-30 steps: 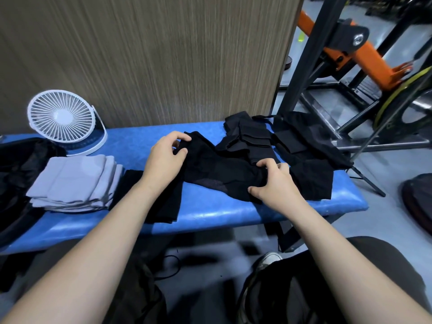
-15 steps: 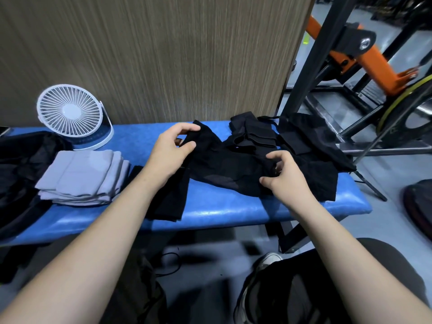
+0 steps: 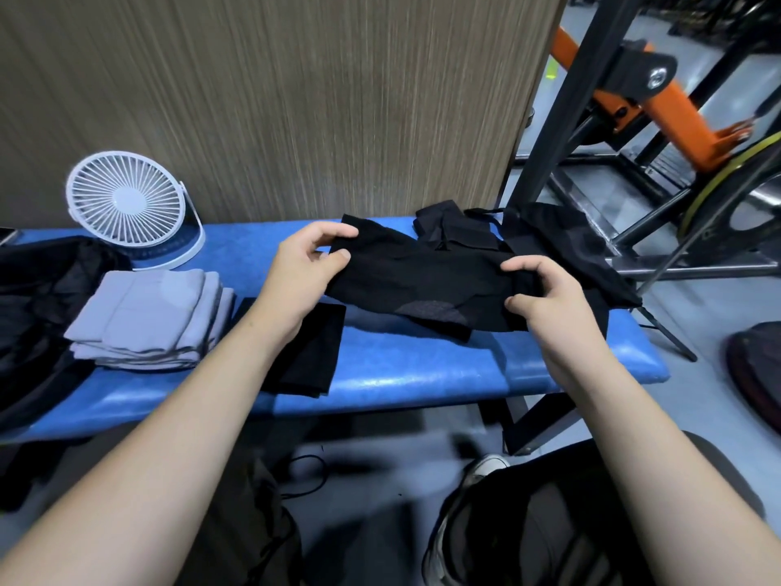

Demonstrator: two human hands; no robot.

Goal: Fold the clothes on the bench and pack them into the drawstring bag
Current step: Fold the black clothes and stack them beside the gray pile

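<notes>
left hand (image 3: 302, 272): I pinch the left end of the black garment (image 3: 422, 285) between thumb and fingers
right hand (image 3: 545, 298): I pinch the right end, fingers curled over its top edge
garment: stretched between both hands, held just above the blue bench (image 3: 422, 370), lower edge sagging toward the pad
long axis: runs left-right, hand to hand, roughly along the bench
nearer hand: neither, each owns one end; fold likely means bringing one end across to the other
done pile: folded grey clothes (image 3: 148, 319) to the left, a folded black piece (image 3: 308, 357) just beside my left wrist
still to do: loose black clothes (image 3: 562, 251) behind and right of the garment
bag: dark bag (image 3: 38, 306) at far left, looks like the drawstring one, can't confirm
</notes>
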